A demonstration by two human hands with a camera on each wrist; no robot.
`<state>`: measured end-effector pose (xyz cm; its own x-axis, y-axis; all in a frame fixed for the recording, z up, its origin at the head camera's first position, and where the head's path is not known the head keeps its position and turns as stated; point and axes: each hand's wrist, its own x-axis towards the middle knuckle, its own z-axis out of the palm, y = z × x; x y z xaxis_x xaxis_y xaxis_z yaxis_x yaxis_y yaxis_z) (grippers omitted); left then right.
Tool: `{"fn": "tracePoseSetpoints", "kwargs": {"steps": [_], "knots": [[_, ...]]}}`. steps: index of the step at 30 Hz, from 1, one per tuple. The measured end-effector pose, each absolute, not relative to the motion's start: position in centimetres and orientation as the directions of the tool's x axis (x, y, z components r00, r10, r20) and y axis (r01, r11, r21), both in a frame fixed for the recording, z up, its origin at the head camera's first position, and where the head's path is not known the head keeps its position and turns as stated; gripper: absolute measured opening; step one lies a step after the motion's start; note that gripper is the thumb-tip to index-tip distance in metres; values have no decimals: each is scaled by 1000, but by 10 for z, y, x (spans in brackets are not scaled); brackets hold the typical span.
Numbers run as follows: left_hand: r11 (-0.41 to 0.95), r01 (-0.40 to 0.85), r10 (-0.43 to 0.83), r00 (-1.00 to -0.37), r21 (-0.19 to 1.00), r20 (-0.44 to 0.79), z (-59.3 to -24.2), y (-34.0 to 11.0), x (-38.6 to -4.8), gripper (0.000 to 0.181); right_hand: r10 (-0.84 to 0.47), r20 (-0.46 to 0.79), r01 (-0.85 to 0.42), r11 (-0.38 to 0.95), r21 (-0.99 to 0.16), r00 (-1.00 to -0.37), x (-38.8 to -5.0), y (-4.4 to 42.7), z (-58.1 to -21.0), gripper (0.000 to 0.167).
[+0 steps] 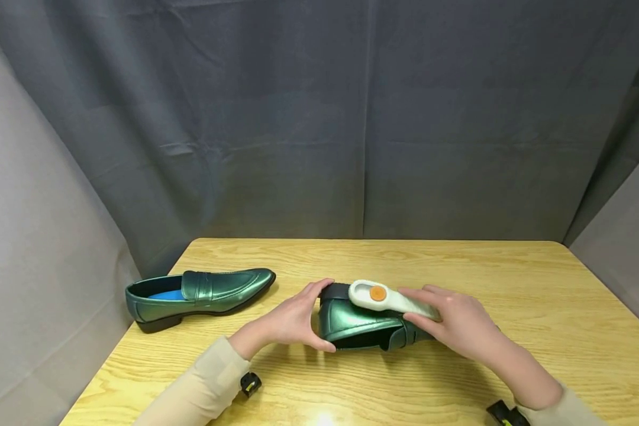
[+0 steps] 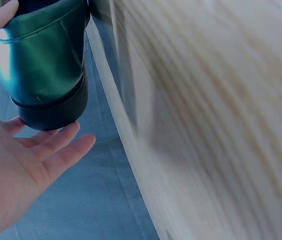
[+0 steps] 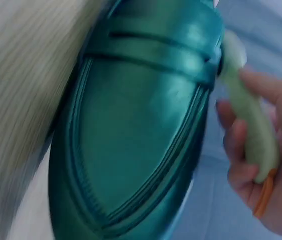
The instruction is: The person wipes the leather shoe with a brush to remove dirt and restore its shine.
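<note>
A metallic green loafer (image 1: 346, 319) lies on its side near the middle of the table, its black sole facing away. My left hand (image 1: 293, 319) holds it around the heel, thumb at the opening's edge and fingers by the black heel (image 2: 55, 112). In my right hand (image 1: 463, 322) is a white cleaning brush (image 1: 363, 294) with an orange button, its head against the loafer's upward side near the sole. The right wrist view shows fingers wrapped around the pale brush handle (image 3: 256, 130), an orange loop at its end. Bristles are hidden.
A second green loafer (image 1: 229, 290) with a blue insole stands upright at the table's left. The wooden table (image 1: 511, 278) ends at a grey curtain (image 1: 298, 130) behind, with lighter cloth (image 1: 37, 236) on the left side.
</note>
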<state>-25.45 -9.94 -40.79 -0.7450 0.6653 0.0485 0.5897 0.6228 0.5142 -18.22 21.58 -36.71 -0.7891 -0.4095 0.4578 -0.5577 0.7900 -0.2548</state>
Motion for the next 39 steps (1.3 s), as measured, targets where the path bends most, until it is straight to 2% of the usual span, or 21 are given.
{"fn": "tracePoseSetpoints", "kwargs": {"steps": [3, 6, 13, 16, 19, 22, 28, 31, 35, 39], "knots": [[620, 589, 665, -745, 518, 51, -409, -99, -255, 121, -331, 457, -476, 843, -249, -826, -187, 222, -367, 40], [621, 586, 663, -747, 520, 50, -410, -99, -255, 120, -321, 477, -484, 832, -271, -818, -186, 225, -369, 40], [624, 569, 656, -754, 536, 37, -409, -100, -255, 121, -461, 568, -677, 692, -251, -682, -172, 218, -371, 46], [623, 569, 657, -753, 537, 35, -409, -101, -255, 121, -536, 577, -745, 634, -207, -616, -167, 215, -371, 44], [624, 571, 658, -753, 534, 36, -411, -101, -256, 122, -589, 559, -779, 602, -179, -584, -165, 213, -372, 40], [622, 573, 659, -751, 533, 37, -412, -102, -257, 122, -585, 525, -757, 622, -198, -618, -166, 213, -372, 40], [620, 577, 663, -748, 532, 38, -413, -102, -257, 121, -432, 446, -584, 757, -293, -784, -180, 223, -368, 40], [621, 572, 661, -750, 536, 35, -413, -101, -257, 120, -347, 408, -485, 817, -311, -845, -187, 228, -366, 40], [621, 570, 661, -749, 539, 30, -412, -101, -256, 120, -293, 407, -435, 843, -317, -865, -187, 232, -363, 40], [620, 575, 664, -747, 534, 34, -413, -101, -257, 120, -339, 462, -506, 807, -305, -820, -177, 228, -361, 40]]}}
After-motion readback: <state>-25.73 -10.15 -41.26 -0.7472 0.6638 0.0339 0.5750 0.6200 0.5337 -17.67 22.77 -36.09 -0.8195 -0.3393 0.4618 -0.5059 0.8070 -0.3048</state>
